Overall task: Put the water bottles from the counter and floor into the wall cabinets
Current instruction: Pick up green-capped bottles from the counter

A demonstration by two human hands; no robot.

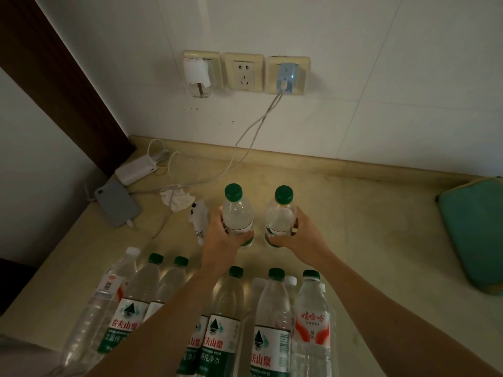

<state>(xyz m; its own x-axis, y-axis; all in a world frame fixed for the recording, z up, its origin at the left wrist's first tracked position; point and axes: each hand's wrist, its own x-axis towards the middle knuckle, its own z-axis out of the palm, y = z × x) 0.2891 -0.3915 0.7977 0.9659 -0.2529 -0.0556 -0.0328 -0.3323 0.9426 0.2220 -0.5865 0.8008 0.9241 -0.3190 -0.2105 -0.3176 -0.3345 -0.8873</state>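
My left hand (223,238) grips left bottle (237,213), right hand (295,232) grips right bottle (280,216); both upright, caps up, above worktop (353,213). Cabinets unseen, presumably overhead.

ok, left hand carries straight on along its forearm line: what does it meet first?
Apart from the green-capped bottle the left hand already grips, probably bare counter, then the tiled wall below the sockets. The charger cable hangs near that line; depth is unclear.

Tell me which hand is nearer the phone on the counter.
Left. The left hand holds a bottle just right of the phone; the right hand is farther right.
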